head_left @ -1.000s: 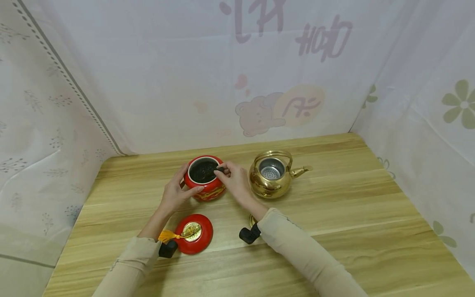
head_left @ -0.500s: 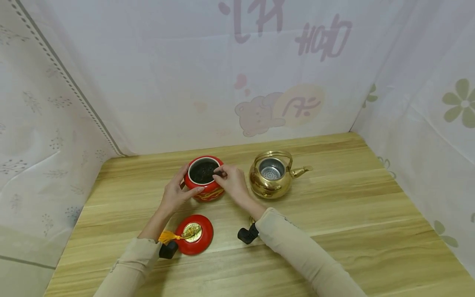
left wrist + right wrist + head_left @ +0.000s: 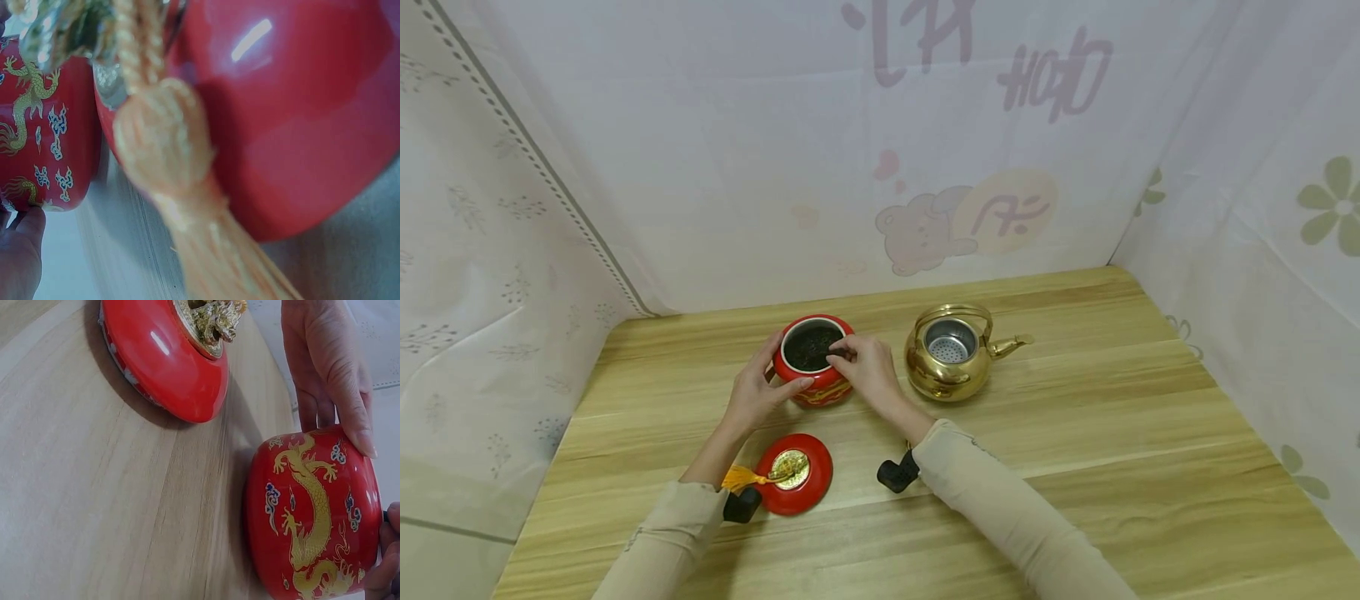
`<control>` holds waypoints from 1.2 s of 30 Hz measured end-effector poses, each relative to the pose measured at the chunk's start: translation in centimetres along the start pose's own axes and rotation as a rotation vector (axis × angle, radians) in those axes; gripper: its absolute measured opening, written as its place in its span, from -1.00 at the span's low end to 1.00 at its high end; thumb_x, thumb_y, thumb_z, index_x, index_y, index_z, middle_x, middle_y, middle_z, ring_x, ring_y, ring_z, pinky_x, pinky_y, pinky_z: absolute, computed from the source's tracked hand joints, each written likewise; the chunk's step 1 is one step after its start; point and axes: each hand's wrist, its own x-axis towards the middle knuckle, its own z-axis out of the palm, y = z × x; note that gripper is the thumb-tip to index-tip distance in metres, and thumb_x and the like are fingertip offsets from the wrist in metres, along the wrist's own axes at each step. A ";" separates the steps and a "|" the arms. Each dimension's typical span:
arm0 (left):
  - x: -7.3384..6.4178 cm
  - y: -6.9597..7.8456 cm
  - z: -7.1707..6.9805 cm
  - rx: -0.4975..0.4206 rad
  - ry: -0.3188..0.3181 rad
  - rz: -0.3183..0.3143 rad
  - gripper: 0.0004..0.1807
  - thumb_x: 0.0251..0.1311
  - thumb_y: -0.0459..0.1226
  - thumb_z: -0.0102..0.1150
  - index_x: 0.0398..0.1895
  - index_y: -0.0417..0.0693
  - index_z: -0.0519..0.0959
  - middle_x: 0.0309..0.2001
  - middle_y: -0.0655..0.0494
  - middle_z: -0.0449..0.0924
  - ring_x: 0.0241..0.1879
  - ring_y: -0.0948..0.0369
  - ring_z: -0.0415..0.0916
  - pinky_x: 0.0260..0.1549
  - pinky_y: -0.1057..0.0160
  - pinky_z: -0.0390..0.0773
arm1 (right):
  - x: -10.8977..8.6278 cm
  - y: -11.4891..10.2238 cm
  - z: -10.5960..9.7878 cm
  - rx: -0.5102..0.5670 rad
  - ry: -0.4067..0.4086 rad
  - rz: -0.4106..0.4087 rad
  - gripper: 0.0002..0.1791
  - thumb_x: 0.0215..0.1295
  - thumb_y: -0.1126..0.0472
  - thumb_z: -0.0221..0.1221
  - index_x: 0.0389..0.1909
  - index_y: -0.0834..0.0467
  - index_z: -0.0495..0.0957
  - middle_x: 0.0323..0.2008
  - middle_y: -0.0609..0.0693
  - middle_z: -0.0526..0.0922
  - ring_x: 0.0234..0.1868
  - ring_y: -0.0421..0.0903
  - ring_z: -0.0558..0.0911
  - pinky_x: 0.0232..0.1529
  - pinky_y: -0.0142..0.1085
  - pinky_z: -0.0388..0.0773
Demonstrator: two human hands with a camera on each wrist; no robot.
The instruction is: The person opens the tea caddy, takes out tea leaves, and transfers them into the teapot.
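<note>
A red jar (image 3: 820, 390) with a gold dragon on its side holds dark, leafy-looking contents, likely tea leaves (image 3: 807, 346). My left hand (image 3: 754, 390) holds the jar, its thumb across the front and fingers on the left side. At the right of the rim, my right hand (image 3: 874, 371) pinches a small dark thing (image 3: 385, 516), mostly hidden by the fingers; I cannot tell what it is. The jar's red lid (image 3: 817, 477), with a gold dragon knob (image 3: 215, 324) and an orange tassel (image 3: 165, 137), lies in front of the jar.
A gold kettle (image 3: 946, 383) stands right of the jar, lidless, its perforated strainer (image 3: 950, 348) showing and its spout pointing right. Black wrist cameras (image 3: 898, 473) hang below the sleeves. Patterned cloth (image 3: 737, 208) walls the back and sides of the wooden table (image 3: 1112, 400).
My right hand has shifted slightly left over the jar's rim, and the dark thing in its fingers shows less. The left hand, jar, lid and kettle stay put.
</note>
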 end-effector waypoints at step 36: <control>1.3 -4.5 0.4 -0.004 0.013 0.024 -0.05 0.06 -0.22 0.36 0.46 -0.13 0.03 0.47 -0.14 -0.05 0.44 -0.06 -0.09 0.30 -0.07 0.21 | -1.5 0.8 -0.5 0.459 0.136 0.314 -0.83 0.18 0.27 0.26 -0.24 0.26 0.67 -0.42 0.14 0.68 -0.50 -0.15 0.58 -0.41 0.07 0.62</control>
